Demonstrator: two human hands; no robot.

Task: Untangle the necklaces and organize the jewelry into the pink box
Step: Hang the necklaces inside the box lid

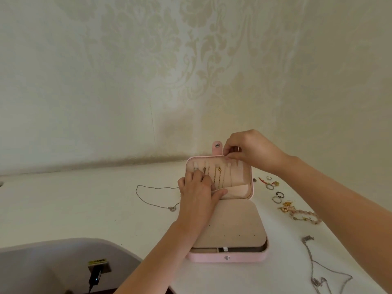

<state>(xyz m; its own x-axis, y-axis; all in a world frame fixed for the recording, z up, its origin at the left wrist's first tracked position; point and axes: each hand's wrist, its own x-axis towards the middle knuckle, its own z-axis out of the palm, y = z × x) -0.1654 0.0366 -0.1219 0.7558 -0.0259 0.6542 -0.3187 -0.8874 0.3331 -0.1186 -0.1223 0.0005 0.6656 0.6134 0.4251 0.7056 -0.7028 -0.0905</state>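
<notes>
Head camera: the open pink leatherette jewelry box (pixel 228 258) sits on the white table (pixel 84 209) in front of me, its lid (pixel 239 177) upright. My left hand (pixel 197 194) grips the edge of the lid's beige fabric pocket (pixel 239 190), thumb in front, fingers curled behind it beside the hanging thin gold chains (pixel 217 177). My right hand (pixel 252 151) has its fingertips pinched together at the lid's top right edge; I cannot tell what they hold. A silver pendant necklace (pixel 152 200) lies left of the box. Loose metal rings (pixel 275 194), a pink beaded bracelet (pixel 307 217) and another silver chain (pixel 322 270) lie to the right.
</notes>
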